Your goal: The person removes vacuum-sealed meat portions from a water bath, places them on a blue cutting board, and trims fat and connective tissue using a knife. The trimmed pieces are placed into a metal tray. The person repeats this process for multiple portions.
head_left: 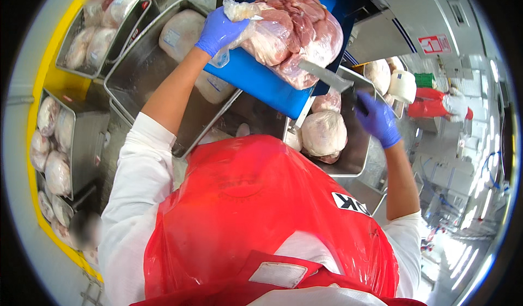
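Observation:
A large piece of raw meat (305, 25), pink with pale fat, lies on a blue work surface (256, 87) in front of me. My left hand (220, 32), in a purple glove, grips clear plastic wrap (241, 10) bunched at the meat's left side. The wrap hangs down below the hand over the blue edge. In my right hand (377, 119), also gloved, is a knife (328, 77), its black handle within the fingers. The blade points left and up, its tip over the lower right part of the meat.
Left of the surface stands a deep metal bin (133, 80) with wrapped meat pieces (182, 33). Another bin (357, 159) at right holds round meat pieces (324, 133). More loaded bins (90, 137) line the far left. A person in red (433, 103) stands at the far right.

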Available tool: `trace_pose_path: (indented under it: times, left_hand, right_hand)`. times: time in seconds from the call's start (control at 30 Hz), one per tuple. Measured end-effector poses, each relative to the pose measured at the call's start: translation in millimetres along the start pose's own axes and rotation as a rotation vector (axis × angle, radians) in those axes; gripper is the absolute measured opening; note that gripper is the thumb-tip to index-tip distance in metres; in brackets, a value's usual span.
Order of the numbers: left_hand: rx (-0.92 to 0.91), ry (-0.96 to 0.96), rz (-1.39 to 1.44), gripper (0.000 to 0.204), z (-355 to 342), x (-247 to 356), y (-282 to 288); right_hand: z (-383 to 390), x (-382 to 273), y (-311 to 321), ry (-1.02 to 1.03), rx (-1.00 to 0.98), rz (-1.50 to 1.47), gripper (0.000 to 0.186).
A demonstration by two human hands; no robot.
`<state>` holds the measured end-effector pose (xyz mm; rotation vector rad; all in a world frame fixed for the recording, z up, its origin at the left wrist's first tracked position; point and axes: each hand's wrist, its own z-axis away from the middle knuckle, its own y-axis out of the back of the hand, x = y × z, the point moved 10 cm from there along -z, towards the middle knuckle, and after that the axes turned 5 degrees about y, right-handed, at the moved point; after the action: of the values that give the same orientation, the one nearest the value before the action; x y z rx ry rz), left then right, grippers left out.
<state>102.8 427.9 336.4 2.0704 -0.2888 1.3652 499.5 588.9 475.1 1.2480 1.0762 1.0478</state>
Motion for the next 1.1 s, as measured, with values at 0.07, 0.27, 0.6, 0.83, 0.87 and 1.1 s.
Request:
trace_pose_path:
  times: [0.07,0.27,0.6,0.83,0.87,1.1]
  left_hand:
    - [0.010,0.009,-0.078,0.044,2,-4,7]
    - [0.263,-0.141,-0.106,0.039,-9,51,24]
    - [-0.277,0.046,0.119,0.039,112,115,-100]
    - [-0.477,-0.463,-0.165,0.033,90,180,-166]
    - [-0.505,-0.592,-0.163,0.034,82,192,-181]
    - [-0.875,-0.901,-0.913,0.045,4,288,-287]
  right_hand:
    - [-30,-10,32,-0.049,-0.069,0.128,0.044]
    - [-54,-64,141,-0.136,-0.117,0.322,0.044]
    - [78,-4,78,-0.607,0.314,-0.210,0.049]
    - [168,-18,-42,-0.895,0.527,-0.562,0.050]
    - [178,-19,-52,-0.916,0.555,-0.577,0.050]
    - [252,-32,-76,-1.113,0.486,-0.602,0.046]
